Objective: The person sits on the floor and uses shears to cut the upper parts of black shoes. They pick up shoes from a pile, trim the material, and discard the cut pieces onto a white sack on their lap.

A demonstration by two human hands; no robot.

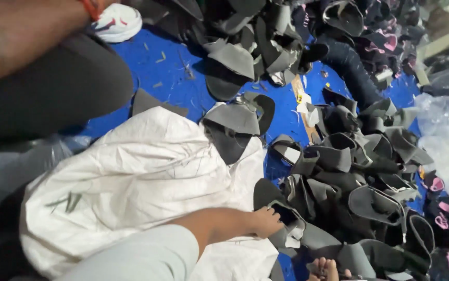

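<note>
I see blue mat (167, 78) on floor, strewn with grey scraps. White sack (131, 177) spread over it at centre-left. Heap of grey shoe uppers (349, 177) fills right side, more piled along top; some pink-lined pieces at right edge. Clear plastic (448, 140) far right. My one visible hand (266, 221) reaches in from lower left, fingers closed on grey upper (292, 226) at heap's near edge; can't tell which hand. Another person's leg upper left, white shoe (117, 22) beside it.

Footwear workshop floor. Grey shoe uppers (339, 171) heaped beyond my hand (263, 221). White woven sack (131, 177) and blue tarp (167, 73) beside it.
</note>
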